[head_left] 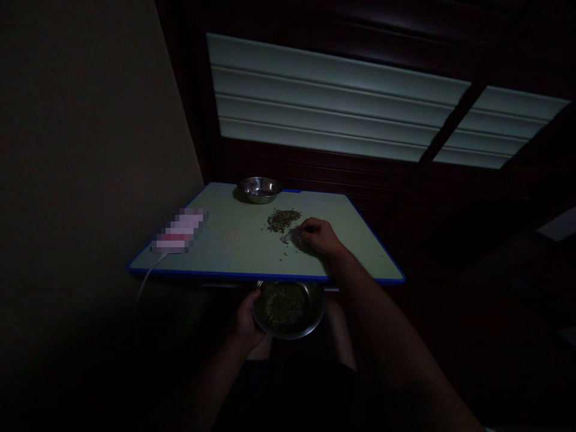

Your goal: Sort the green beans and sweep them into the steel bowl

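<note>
My left hand (249, 319) grips the left rim of a metal bowl (310, 327), just below the table's front edge and above my lap. Inside the bowl lies a mass of small green beans or seeds (281, 303). Over the tabletop, my right hand (321, 237) is closed around a small pale spoon (289, 235), its tip low at the table surface; dim light blurs its exact shape. Just beyond the spoon is a loose pile of the same small greenish grains (282, 220). A few stray grains lie nearer the front edge.
A second metal bowl (260, 191) stands at the back left of the pale, blue-edged table (238, 255). On the left side lies a blurred-out phone (180, 231) with a white cable (146, 279) hanging over the edge. A wall and a dark wood-framed slatted panel (324, 99) border the table.
</note>
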A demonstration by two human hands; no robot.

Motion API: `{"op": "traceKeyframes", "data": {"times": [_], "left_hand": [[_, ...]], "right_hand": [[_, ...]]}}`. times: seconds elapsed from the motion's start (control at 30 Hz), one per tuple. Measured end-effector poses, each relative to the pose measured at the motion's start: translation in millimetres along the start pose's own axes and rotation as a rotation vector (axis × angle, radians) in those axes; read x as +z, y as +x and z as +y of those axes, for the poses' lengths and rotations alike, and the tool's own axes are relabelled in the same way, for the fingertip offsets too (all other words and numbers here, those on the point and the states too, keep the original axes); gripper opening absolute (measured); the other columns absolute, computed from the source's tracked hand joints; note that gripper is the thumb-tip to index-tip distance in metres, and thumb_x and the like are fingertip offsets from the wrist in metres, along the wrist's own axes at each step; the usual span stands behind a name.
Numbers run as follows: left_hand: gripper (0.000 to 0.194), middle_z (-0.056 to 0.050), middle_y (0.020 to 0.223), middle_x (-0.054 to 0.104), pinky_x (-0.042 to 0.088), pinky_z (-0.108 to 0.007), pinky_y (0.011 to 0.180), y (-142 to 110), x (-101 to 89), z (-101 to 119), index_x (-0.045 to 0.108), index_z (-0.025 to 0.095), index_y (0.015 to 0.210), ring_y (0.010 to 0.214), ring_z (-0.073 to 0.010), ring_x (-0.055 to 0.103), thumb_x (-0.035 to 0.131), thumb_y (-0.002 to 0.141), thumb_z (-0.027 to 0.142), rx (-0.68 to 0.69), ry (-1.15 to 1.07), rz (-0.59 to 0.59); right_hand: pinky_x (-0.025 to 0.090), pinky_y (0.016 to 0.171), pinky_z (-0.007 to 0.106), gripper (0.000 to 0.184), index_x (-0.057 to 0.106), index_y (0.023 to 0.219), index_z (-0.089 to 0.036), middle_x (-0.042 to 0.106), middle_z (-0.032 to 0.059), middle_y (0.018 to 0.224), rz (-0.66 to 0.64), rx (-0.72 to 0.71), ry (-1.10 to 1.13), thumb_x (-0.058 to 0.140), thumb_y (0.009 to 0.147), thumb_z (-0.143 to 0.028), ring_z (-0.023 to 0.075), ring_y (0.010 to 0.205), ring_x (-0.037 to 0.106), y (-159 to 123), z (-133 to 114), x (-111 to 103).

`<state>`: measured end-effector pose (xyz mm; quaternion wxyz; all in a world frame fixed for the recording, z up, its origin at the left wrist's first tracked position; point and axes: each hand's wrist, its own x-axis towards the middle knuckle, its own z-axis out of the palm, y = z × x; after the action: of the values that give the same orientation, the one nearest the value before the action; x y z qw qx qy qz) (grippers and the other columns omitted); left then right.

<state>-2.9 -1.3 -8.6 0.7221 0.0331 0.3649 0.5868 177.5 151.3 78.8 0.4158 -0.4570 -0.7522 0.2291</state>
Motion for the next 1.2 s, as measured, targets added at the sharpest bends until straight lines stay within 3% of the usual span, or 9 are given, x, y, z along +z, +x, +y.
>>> {"op": "traceKeyframes", "data": {"times": [0.53, 0.93, 1.2], "left_hand": [[0.023, -0.009, 0.076, 0.076, 0.052, -0.042, 0.088, 0, 2.7, 1, 0.071, 0.012, 0.083, 0.079, -0.0255, 0.071, 0.052, 0.081, 0.024, -0.035, 0.006, 0.018], [0.022, -0.008, 0.076, 0.076, 0.054, -0.042, 0.084, 2, 1.2, 0, 0.071, 0.012, 0.084, 0.077, -0.0248, 0.071, 0.053, 0.080, 0.024, -0.018, -0.023, 0.023], [0.023, -0.009, 0.079, 0.076, 0.055, -0.040, 0.082, 2, 1.0, 0, 0.071, 0.012, 0.084, 0.075, -0.0235, 0.071, 0.052, 0.081, 0.024, -0.012, -0.013, 0.012]], "right_hand": [[0.042, 0.070, 0.029, 0.013, 0.069, 0.072, -0.019, 0.066, 0.0033, 0.075, -0.047, -0.051, -0.005, 0.059, 0.072, -0.027, 0.0148, 0.071, 0.056, 0, 2, 6], [0.042, 0.065, 0.026, 0.015, 0.069, 0.076, -0.015, 0.066, 0.0032, 0.073, -0.246, 0.010, 0.083, 0.064, 0.074, -0.028, 0.0128, 0.068, 0.055, -11, -14, -2], [0.043, 0.066, 0.025, 0.016, 0.069, 0.077, -0.014, 0.066, 0.0033, 0.076, -0.300, 0.058, 0.136, 0.066, 0.072, -0.029, 0.0120, 0.069, 0.055, -24, -29, -9]]}}
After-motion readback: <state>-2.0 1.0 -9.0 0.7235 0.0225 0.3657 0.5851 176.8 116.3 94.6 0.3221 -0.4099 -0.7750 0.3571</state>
